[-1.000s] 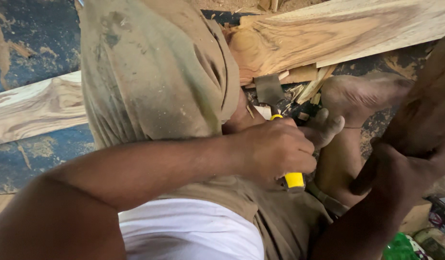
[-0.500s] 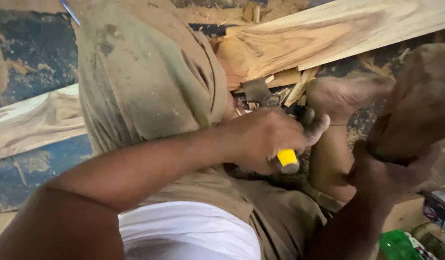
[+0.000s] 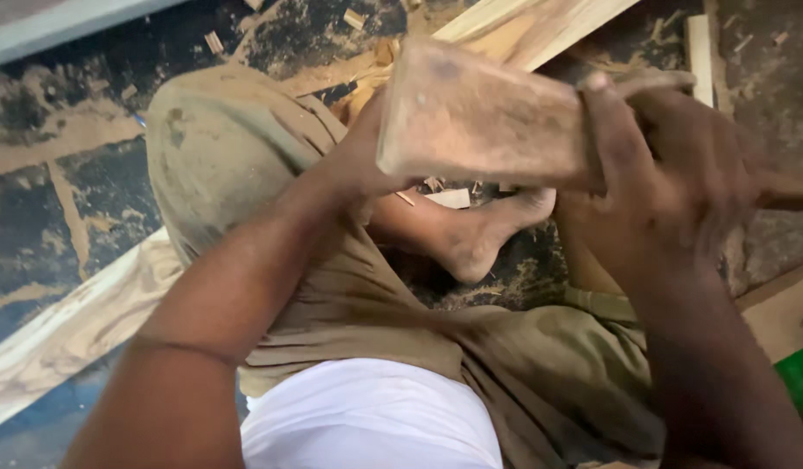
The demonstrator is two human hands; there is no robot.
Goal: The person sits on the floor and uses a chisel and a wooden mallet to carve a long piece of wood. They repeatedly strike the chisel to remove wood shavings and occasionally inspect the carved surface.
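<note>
1. The right hand [image 3: 670, 182] is wrapped tight around a wooden block [image 3: 479, 117], raised in the upper middle of the frame
2. The block looks heavy, stiff and rough; best held at its near end
3. The left hand [image 3: 362, 156] sits mostly behind the block; its grip cannot be told, perhaps closed

Your right hand [image 3: 670, 165] wraps block [image 3: 484, 122], raised over your foot [image 3: 479, 239]; left hand [image 3: 358, 161] behind block; plank [image 3: 80, 321] far left on floor.
</note>
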